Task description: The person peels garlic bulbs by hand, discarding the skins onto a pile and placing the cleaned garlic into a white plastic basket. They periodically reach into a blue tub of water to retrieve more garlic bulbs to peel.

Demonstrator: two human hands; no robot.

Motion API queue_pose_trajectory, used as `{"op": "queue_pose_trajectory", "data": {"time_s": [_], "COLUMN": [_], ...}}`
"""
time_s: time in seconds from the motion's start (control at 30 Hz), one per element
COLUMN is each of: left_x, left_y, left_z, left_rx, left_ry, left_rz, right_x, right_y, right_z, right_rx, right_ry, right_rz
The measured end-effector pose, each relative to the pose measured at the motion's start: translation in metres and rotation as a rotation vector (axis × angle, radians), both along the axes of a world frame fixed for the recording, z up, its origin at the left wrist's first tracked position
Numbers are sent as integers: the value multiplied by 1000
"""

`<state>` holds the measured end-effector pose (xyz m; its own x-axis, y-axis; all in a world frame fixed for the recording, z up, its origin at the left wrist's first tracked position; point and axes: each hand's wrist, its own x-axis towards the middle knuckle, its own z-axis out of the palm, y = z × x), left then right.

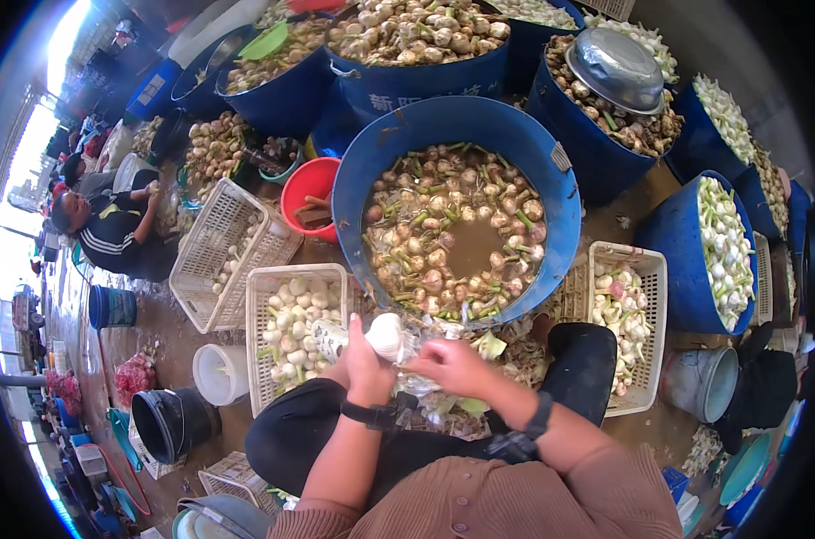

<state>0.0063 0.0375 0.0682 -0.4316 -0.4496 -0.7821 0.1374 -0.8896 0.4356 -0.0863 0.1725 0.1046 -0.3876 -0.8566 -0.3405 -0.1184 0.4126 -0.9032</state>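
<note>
My left hand [368,366] is closed around a white peeled garlic bulb [387,338], its thumb pointing up. To the right of the bulb, my right hand [454,366] has its fingers curled in, close to the bulb; what they pinch is too small to make out. Beyond both hands stands a big round blue tub [344,171], where unpeeled garlic bulbs [434,280] float in murky water. Cleaned white bulbs [298,314] fill the cream crate at my left. Stripped skins and leaves [452,404] lie beneath my hands, between my legs.
At my right is a cream crate [660,314] of garlic. A red bucket [290,193] stands left of the tub, near another tilted crate [187,260]. Blue barrels [407,90] heaped with garlic line the back. Another person [111,238] sits at far left.
</note>
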Motion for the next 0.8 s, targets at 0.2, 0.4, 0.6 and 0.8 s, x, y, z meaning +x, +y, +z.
{"op": "queue_pose_trajectory", "data": {"time_s": [0.2, 0.4, 0.6, 0.8], "left_x": [-14, -12, -23, -16], "left_y": [8, -8, 32, 3], "left_z": [18, 18, 13, 17], "left_rx": [133, 161, -850, -694], "left_ry": [95, 95, -37, -215], "left_rz": [-68, 101, -408, -123], "right_x": [-11, -40, -54, -150], "right_y": [-2, 46, 18, 36], "right_z": [1, -18, -63, -29], "right_rx": [-258, 69, -170, -863], "right_ry": [-1256, -552, -1485, -1242], "right_rz": [-129, 412, -374, -445]}}
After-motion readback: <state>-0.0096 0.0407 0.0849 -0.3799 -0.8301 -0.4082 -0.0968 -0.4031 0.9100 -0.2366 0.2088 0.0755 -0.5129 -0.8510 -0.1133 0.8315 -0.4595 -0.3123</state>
